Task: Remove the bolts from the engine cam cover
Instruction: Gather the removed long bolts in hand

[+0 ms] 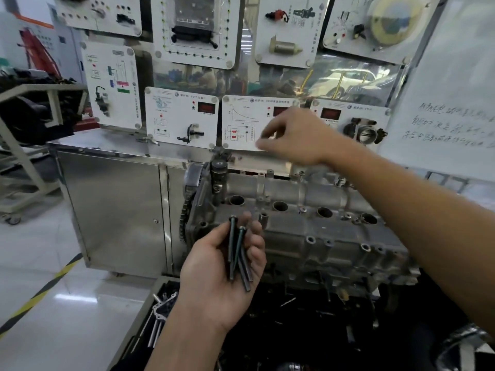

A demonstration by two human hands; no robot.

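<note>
- Left hand, palm up before the cover's left end, cups a bundle of long bolts under loosely curled fingers.
- Step, as I judge it: collecting pulled bolts. Next, the free hand must drop onto a remaining bolt along the rear edge.
- Right hand hovers blurred above that edge, fingers loosely spread, apparently empty.
- Open room above the cover; panels crowd close behind.

steel cabinet | training panels | whiteboard | striped floor tape
</note>
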